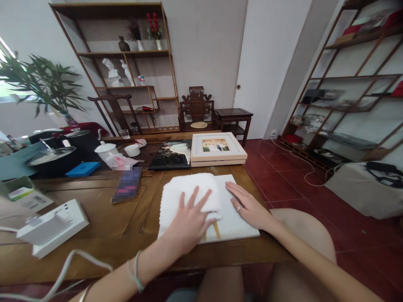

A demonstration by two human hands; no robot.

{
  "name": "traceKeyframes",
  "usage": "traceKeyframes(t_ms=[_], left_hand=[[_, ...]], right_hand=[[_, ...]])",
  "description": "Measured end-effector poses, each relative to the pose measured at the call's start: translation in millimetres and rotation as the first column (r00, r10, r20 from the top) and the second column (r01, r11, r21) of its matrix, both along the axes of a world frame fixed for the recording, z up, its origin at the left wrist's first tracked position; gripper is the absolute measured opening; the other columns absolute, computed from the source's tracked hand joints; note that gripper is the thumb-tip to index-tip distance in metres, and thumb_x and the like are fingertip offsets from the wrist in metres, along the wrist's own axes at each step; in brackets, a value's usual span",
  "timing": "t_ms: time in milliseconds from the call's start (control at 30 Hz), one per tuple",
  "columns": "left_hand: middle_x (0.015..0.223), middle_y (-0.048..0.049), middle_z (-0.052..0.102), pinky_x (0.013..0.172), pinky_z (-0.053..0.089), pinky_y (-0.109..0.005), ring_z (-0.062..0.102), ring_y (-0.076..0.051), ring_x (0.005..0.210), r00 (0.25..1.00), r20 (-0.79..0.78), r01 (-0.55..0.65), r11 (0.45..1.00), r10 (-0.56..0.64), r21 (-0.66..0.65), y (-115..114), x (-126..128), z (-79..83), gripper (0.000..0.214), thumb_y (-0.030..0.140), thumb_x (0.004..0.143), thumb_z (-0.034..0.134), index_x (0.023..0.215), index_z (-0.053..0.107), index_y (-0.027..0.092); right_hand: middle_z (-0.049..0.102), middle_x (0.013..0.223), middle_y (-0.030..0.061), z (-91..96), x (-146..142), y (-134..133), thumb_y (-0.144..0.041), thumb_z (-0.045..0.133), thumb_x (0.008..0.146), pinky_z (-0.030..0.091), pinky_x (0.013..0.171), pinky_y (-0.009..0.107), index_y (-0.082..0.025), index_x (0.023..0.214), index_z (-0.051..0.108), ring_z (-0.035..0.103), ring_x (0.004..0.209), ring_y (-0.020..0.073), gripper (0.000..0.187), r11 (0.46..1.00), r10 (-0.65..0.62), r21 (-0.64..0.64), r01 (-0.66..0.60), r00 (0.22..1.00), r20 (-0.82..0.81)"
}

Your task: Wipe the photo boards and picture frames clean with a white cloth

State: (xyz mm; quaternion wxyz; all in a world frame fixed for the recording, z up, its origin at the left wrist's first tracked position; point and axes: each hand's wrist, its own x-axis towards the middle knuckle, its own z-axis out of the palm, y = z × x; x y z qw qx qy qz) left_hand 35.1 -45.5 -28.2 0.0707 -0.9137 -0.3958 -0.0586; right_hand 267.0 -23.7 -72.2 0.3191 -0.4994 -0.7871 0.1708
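Note:
A folded white towel [176, 191] lies on a flat white board [242, 226] near the table's front edge. Spread across the towel is my left hand [190, 218], its fingers apart and pressing down on the cloth. My right hand [248, 205] rests flat on the board to the right of the towel, fingers stretched out, a ring on one of them. Two yellowish strips [216, 230] show on the board just below the towel. The towel and my left hand hide the board's left part.
Behind the board lie a framed picture [218, 147] and a dark photo panel [172, 154]. On the left of the wooden table [103, 235] are a white power strip [61, 226], a blue box [82, 169], a lidded pan [52, 155] and a white teapot [106, 150].

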Motion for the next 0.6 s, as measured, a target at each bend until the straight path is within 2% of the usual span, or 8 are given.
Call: traceKeyframes(t_ms=[133, 233, 333, 600], left_hand=[[0.153, 0.0028, 0.018, 0.099, 0.027, -0.069, 0.018, -0.04, 0.136, 0.988, 0.022, 0.15, 0.989, -0.15, 0.013, -49, 5, -3.4, 0.028, 0.042, 0.09, 0.047, 0.086, 0.071, 0.028], [0.153, 0.0015, 0.018, 0.098, 0.028, -0.069, 0.019, -0.041, 0.136, 0.977, 0.024, 0.212, 0.977, -0.212, -0.002, -58, 6, 0.9, 0.031, 0.043, 0.091, 0.045, 0.089, 0.071, 0.028], [0.15, 0.0011, 0.028, 0.098, 0.03, -0.067, 0.022, -0.038, 0.135, 0.987, 0.033, 0.158, 0.987, -0.156, -0.039, -38, 8, 6.6, 0.031, 0.043, 0.092, 0.041, 0.096, 0.07, 0.03], [0.145, -0.0027, 0.037, 0.098, 0.032, -0.063, 0.027, -0.034, 0.134, 0.998, 0.065, 0.007, 0.997, -0.002, -0.082, 51, 17, 15.1, 0.041, 0.047, 0.095, 0.031, 0.116, 0.06, 0.028]], right_hand=[[0.04, 0.144, 0.0089, 2.4, 0, -1, -0.03, 0.037, 0.092, 0.028, 0.112, 0.049, -0.019, 0.135, 0.043, 0.034, 0.134, 0.0244, 0.046, 1.0, 0.003, 0.004, -0.003, 1.0, 0.015], [0.04, 0.144, 0.0093, 2.7, 0, -1, -0.028, 0.036, 0.092, 0.028, 0.112, 0.049, -0.019, 0.136, 0.043, 0.033, 0.134, 0.0237, 0.046, 1.0, 0.014, 0.01, -0.014, 1.0, 0.028], [0.04, 0.144, 0.0079, 1.4, 0, -1, -0.029, 0.036, 0.092, 0.028, 0.112, 0.049, -0.021, 0.137, 0.042, 0.034, 0.134, 0.0238, 0.046, 1.0, 0.011, 0.019, -0.012, 1.0, 0.02], [0.038, 0.145, 0.0087, 2.9, 0, -1, -0.03, 0.036, 0.093, 0.027, 0.112, 0.048, -0.018, 0.138, 0.04, 0.031, 0.136, 0.0232, 0.047, 1.0, 0.003, -0.02, -0.003, 0.999, 0.038]])
